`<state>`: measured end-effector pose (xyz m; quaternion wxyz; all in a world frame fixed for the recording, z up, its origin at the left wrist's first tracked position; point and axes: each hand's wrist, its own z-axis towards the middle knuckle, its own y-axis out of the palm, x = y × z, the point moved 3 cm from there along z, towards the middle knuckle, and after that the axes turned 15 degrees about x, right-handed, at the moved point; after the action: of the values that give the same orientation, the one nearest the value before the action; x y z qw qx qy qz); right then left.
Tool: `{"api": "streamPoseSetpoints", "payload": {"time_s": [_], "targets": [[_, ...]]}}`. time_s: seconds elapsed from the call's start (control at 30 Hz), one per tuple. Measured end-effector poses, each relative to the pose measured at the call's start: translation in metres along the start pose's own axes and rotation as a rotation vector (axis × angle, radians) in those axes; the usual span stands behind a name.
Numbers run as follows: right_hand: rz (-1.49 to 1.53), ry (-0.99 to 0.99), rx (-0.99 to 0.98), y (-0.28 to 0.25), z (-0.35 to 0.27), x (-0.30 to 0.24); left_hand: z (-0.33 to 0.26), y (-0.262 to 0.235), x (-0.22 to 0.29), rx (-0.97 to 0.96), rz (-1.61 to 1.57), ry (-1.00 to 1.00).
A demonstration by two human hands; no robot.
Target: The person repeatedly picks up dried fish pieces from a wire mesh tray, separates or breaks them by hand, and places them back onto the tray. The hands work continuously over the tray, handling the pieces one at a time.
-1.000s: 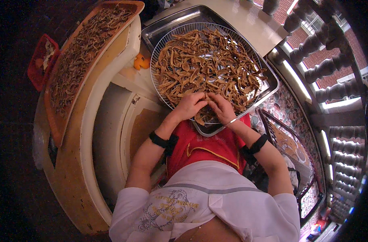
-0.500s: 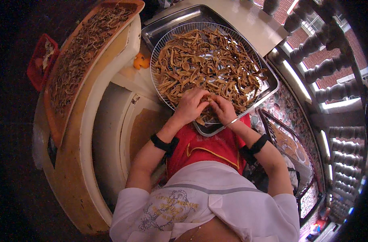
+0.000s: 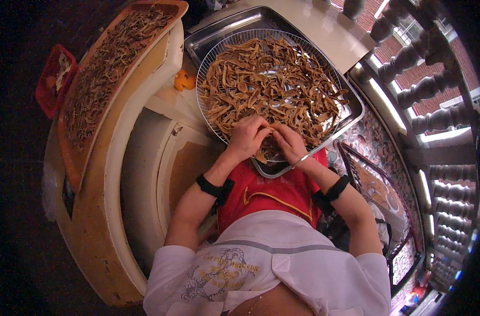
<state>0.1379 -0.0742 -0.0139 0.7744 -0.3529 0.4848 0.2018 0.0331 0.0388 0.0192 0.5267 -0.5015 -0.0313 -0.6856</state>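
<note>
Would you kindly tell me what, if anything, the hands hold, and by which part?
The left hand and right hand appear to pinch a brown strip between their fingertips; which part they grip cannot be told, since fingers hide most of it.

The brown strips [image 3: 271, 87] are thin, wrinkled and dry-looking, many curled or twisted, in shades from tan to dark brown. They lie flat at all angles in a loose, overlapping layer across the round wire rack [image 3: 202, 100], thickest toward its left side, with gaps near its middle and right side. A few poke over its right rim, a small clump [image 3: 261, 157] sits at its near edge, and a pale piece [image 3: 272, 128] is raised just above that edge.
</note>
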Motion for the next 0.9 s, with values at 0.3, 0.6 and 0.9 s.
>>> {"api": "streamPoseSetpoints", "payload": {"time_s": [0.3,0.6,0.9], "targets": [[-0.399,0.076,-0.157,0.004,-0.002,-0.004,-0.006,-0.005,0.009,0.02,0.183,0.187],[0.063,0.124,-0.141,-0.005,0.003,-0.007,-0.003,-0.003,0.011,0.055,0.109,0.132],[0.004,0.156,-0.117,-0.005,0.003,-0.002,-0.001,0.0,-0.005,0.063,0.02,-0.139]]}}
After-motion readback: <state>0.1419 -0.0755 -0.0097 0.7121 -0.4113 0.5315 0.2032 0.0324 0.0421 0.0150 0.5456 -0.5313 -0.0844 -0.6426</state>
